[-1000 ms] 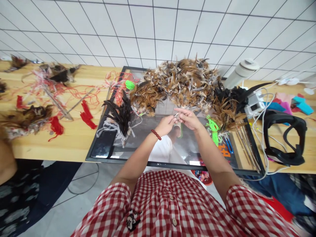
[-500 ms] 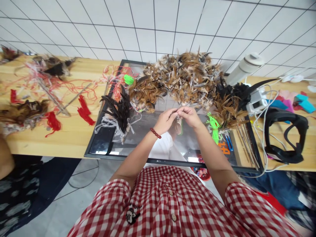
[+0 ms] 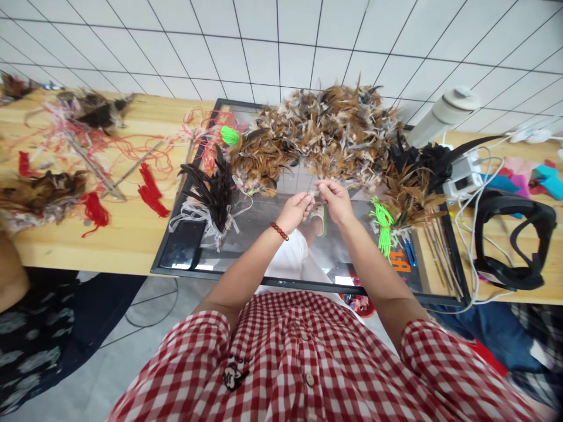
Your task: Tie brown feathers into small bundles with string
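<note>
My left hand (image 3: 297, 212), with a beaded bracelet on its wrist, is closed in a pinch above the glass panel (image 3: 246, 246). A tiny pale bit shows at its fingertips, too small to name. Just to the right and a little farther away, my right hand (image 3: 335, 200) is also pinched, and whatever its fingers hold cannot be made out. Beyond both hands lies a big heap of brown feathers (image 3: 334, 132). A bundle of black feathers (image 3: 215, 193) with white ties lies to the left, and bright green cord (image 3: 383, 228) lies right of my right forearm.
Thin sticks (image 3: 440, 252) lie along the panel's right side. A white bottle (image 3: 444, 117) stands behind them, near a black headset frame (image 3: 512, 240) and white cables. Red thread bundles (image 3: 152, 190) and tangled pink string (image 3: 136, 155) cover the left tabletop. A person's arm (image 3: 13, 269) shows at far left.
My hands, touching at the fingertips before, are now slightly apart. My left hand's fingers have curled in, and my right hand has moved a little up and away.
</note>
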Demonstrator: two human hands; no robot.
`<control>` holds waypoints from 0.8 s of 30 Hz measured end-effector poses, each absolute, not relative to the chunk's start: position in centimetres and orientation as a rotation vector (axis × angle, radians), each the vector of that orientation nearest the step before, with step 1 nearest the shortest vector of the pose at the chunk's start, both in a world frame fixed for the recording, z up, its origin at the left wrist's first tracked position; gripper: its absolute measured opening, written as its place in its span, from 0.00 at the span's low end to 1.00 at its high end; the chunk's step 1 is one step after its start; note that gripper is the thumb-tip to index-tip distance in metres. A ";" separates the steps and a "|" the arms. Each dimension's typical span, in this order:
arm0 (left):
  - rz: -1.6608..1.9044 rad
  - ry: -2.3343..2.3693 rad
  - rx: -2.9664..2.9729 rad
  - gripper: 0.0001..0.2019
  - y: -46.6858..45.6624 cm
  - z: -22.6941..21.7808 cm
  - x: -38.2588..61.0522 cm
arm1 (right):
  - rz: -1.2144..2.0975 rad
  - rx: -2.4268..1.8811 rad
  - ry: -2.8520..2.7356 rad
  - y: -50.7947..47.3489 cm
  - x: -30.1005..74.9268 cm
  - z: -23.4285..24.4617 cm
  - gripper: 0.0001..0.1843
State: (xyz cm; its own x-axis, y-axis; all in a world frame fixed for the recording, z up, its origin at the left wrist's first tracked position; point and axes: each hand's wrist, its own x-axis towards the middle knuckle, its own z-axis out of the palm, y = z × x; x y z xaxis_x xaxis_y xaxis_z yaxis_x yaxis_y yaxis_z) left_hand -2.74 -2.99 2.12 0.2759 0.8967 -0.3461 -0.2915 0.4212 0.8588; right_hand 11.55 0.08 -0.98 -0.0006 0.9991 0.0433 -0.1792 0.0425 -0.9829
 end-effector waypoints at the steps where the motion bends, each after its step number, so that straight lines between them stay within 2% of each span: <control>1: 0.916 0.971 0.764 0.12 -3.0 2.0 -2.7 | 1.279 -1.035 -1.085 0.1 11.6 -1.0 0.26; 8: 0.910 0.927 0.756 0.11 -3.0 1.6 -2.5 | 1.375 -1.028 -1.064 -0.4 11.3 -0.4 0.23; 12: 0.917 0.933 0.787 0.12 -3.2 1.8 -2.3 | 1.347 -1.029 -1.032 -0.3 11.3 -0.4 0.25; 18: 0.915 0.966 0.820 0.13 -3.4 2.0 -2.1 | 1.186 -1.027 -1.098 0.1 11.1 -0.9 0.28; 24: 0.958 1.009 0.748 0.15 -3.1 1.8 -2.4 | 0.993 -0.940 -0.843 1.1 13.5 1.0 0.32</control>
